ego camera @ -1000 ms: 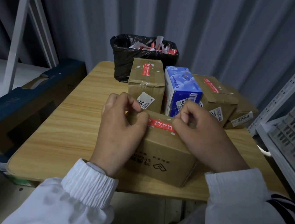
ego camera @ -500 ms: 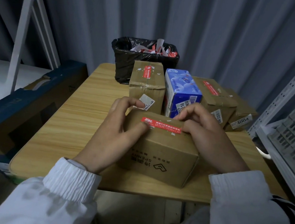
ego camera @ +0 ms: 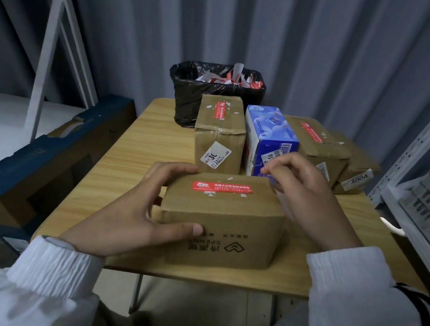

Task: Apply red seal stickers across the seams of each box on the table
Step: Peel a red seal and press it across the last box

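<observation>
— What colours do I have on the brown cardboard box nearest me?
— Plain brown, black print on its front; the red rectangular seal sticker on top carries white lettering.
— And behind it?
— I see a blue-and-white printed carton, a black plastic bin bag with red-and-white paper scraps, a pale wood-grain tabletop.

Open tabletop on L, box row + bin block rear, rack close R
</observation>
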